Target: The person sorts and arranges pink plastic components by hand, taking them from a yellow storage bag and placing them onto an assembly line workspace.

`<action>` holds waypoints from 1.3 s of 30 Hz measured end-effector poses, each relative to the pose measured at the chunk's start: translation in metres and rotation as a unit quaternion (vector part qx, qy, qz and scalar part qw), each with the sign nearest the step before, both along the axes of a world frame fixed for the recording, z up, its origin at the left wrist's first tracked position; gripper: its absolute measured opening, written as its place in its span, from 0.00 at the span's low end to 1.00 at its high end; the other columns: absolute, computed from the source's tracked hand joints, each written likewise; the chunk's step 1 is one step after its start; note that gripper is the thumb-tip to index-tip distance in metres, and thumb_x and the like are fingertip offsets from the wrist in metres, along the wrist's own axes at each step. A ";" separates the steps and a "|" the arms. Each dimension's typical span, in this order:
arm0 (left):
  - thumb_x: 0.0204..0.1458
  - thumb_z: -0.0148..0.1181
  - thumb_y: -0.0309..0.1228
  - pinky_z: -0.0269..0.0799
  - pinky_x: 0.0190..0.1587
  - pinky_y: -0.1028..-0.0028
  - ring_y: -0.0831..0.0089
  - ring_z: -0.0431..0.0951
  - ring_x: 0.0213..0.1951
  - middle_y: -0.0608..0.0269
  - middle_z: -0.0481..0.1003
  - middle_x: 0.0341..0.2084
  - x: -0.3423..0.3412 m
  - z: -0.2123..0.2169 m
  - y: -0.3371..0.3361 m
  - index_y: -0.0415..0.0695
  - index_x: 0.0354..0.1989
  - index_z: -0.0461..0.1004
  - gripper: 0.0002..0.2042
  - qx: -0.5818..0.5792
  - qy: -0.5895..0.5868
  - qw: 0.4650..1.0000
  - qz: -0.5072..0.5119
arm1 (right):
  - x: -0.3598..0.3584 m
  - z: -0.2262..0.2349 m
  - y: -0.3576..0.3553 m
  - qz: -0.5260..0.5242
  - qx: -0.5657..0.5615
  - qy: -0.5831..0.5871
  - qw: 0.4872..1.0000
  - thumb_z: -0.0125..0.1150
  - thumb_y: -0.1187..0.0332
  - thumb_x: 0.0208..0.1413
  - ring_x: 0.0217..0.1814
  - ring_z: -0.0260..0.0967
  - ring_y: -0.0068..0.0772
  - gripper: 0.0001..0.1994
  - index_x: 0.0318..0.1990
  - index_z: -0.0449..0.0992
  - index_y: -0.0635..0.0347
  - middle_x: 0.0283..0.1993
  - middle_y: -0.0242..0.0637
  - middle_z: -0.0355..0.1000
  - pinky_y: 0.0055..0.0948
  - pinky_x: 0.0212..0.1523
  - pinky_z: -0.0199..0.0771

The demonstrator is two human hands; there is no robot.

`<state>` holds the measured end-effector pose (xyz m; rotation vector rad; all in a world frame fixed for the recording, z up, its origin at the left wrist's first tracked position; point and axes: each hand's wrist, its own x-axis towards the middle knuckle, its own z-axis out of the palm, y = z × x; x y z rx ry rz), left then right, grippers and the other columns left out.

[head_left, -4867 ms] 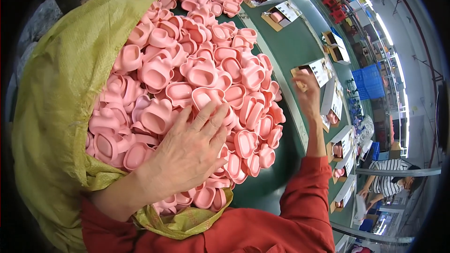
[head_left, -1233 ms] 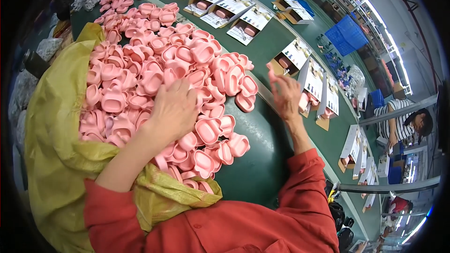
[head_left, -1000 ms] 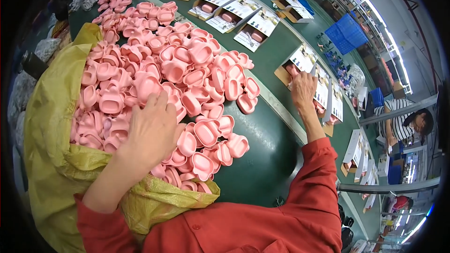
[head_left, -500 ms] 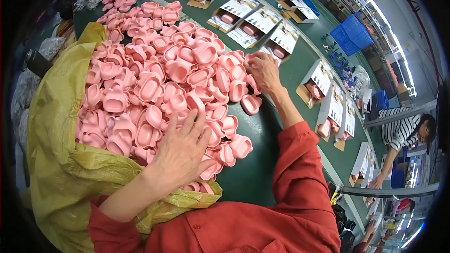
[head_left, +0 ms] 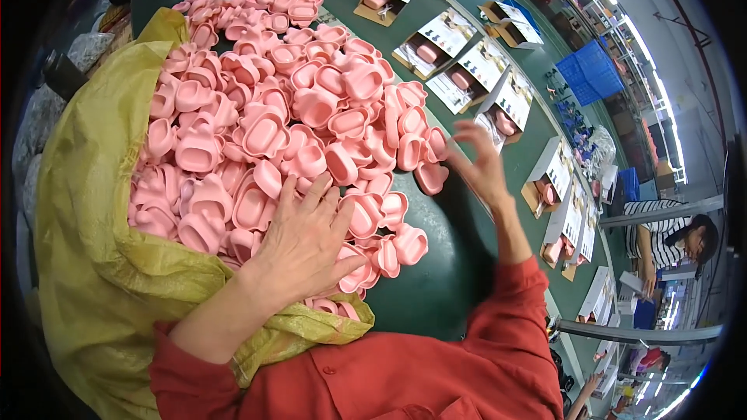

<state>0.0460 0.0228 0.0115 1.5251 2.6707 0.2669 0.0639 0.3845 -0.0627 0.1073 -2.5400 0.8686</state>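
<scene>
Right hand (head_left: 484, 169) has drawn back — thumb apart, near pink pieces (head_left: 317, 111).

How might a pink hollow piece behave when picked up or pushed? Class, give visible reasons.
A pink piece is probably light for its size, looking hollow and open. It likely holds its shape, since its rim looks open, not collapsed. Pushed, it may shift others, as many pieces lie jumbled together.

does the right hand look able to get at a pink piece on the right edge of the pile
Probably yes: the right hand seems empty, its fingers spread, and a pink piece lies close by at the pile's edge. Nothing visible stands between them.
</scene>
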 end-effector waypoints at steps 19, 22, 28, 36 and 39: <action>0.53 0.61 0.55 0.52 0.68 0.41 0.51 0.61 0.67 0.46 0.72 0.54 0.000 0.007 -0.002 0.33 0.60 0.69 0.37 0.013 0.001 1.000 -0.017 | -0.058 -0.011 0.055 -0.122 0.159 0.094 0.975 0.67 0.69 0.47 0.59 0.71 0.53 0.13 0.42 0.82 0.55 0.56 0.47 0.74 0.47 0.60 0.67; 0.53 0.60 0.56 0.50 0.68 0.42 0.52 0.61 0.67 0.48 0.72 0.55 0.000 0.006 -0.002 0.35 0.62 0.68 0.38 0.003 -0.001 1.000 -0.023 | -0.088 -0.010 -0.006 -0.006 0.207 0.105 0.973 0.71 0.69 0.47 0.56 0.71 0.52 0.13 0.42 0.81 0.53 0.57 0.44 0.73 0.47 0.56 0.69; 0.54 0.61 0.56 0.51 0.69 0.42 0.51 0.62 0.66 0.46 0.73 0.55 0.000 0.000 -0.004 0.33 0.60 0.69 0.37 0.033 -0.010 0.999 -0.025 | -0.079 -0.015 -0.009 -0.033 0.157 0.062 0.985 0.68 0.69 0.49 0.61 0.67 0.49 0.08 0.38 0.80 0.56 0.58 0.40 0.72 0.45 0.60 0.64; 0.54 0.61 0.55 0.52 0.68 0.42 0.51 0.61 0.67 0.46 0.74 0.53 0.001 0.003 -0.005 0.32 0.59 0.69 0.37 0.023 -0.002 0.999 -0.030 | 0.013 0.003 0.074 -0.318 0.258 -0.030 0.912 0.64 0.55 0.57 0.58 0.70 0.53 0.16 0.35 0.82 0.62 0.55 0.48 0.75 0.50 0.57 0.65; 0.53 0.62 0.55 0.51 0.68 0.46 0.52 0.61 0.66 0.48 0.71 0.54 -0.001 0.002 -0.004 0.36 0.60 0.68 0.36 0.017 -0.002 0.999 -0.030 | 0.022 -0.005 0.065 -0.309 0.231 0.033 0.922 0.65 0.61 0.57 0.62 0.67 0.57 0.14 0.44 0.79 0.62 0.57 0.53 0.72 0.52 0.58 0.63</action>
